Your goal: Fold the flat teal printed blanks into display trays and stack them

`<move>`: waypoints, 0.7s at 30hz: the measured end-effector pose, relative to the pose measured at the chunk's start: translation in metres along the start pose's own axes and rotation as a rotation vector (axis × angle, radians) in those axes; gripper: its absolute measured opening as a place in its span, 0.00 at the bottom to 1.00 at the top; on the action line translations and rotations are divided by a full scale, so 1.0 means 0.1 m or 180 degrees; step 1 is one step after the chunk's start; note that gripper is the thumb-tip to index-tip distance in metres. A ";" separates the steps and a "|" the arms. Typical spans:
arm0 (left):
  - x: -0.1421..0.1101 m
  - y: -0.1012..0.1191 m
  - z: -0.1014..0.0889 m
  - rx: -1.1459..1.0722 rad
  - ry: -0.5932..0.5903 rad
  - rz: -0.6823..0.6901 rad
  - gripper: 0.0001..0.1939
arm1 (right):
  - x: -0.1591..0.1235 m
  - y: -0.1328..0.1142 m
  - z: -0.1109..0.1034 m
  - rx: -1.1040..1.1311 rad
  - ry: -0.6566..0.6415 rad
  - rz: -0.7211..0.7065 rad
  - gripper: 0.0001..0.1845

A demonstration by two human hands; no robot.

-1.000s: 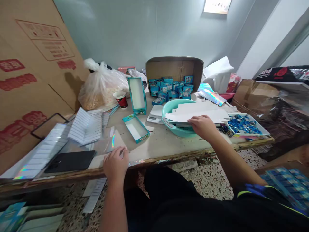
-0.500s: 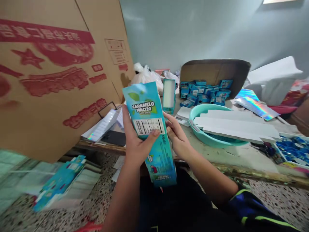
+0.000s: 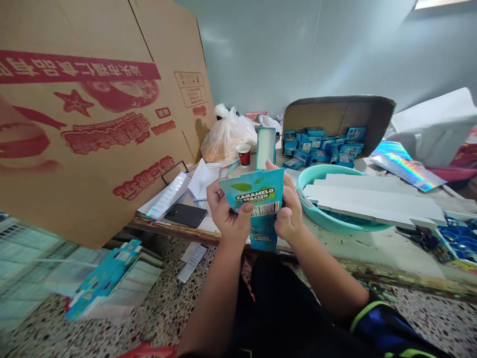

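Head view: we grip the flat Caramelo Macizo carton (image 3: pixel 257 196) over the table's front edge (image 3: pixel 372 272), fingers closed on it. Left hand (image 3: pixel 227 216) and right hand (image 3: pixel 288 211) are raised, elbows out; teal basin (image 3: pixel 328 223) sits just right, little room there.

Grey-blue wall (image 3: pixel 298 49), speckled terrazzo floor (image 3: pixel 436 318), worn table (image 3: pixel 380 248)

The flat paper box (image 3: pixel 253 195) is bright blue with green leaves, the round plastic tub (image 3: pixel 315 174) is pale green, and the shiny foil sheet (image 3: pixel 408 170) has rainbow stripes.
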State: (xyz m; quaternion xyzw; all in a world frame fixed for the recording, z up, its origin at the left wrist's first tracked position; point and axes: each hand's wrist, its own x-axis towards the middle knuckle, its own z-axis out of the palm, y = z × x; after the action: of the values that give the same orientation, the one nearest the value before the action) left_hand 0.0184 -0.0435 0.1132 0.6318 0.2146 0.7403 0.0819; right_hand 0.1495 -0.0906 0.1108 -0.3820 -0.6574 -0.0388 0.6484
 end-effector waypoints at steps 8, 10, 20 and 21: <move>-0.30 0.07 -0.01 0.0066 0.0412 -0.0231 0.20 | -0.13 -0.27 -0.02 0.0749 0.0239 0.0842 0.20; -0.28 0.15 -0.06 -0.0081 0.0224 -0.0473 0.30 | -0.14 -0.31 -0.12 0.0490 -0.0012 0.0652 0.31; 0.05 0.21 -0.48 0.0426 -0.0883 0.0306 0.21 | 0.33 -0.63 -0.62 -0.0972 -0.2063 -0.0677 0.19; 0.04 0.22 -0.52 0.0493 -0.0648 0.0202 0.25 | 0.36 -0.67 -0.63 -0.0859 -0.1966 -0.0769 0.18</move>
State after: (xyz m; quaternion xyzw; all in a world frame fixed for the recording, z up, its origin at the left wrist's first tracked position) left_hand -0.0297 -0.0730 0.1206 0.7145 0.2417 0.6558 0.0308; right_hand 0.1688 -0.1560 0.1817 -0.3774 -0.8518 -0.0843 0.3535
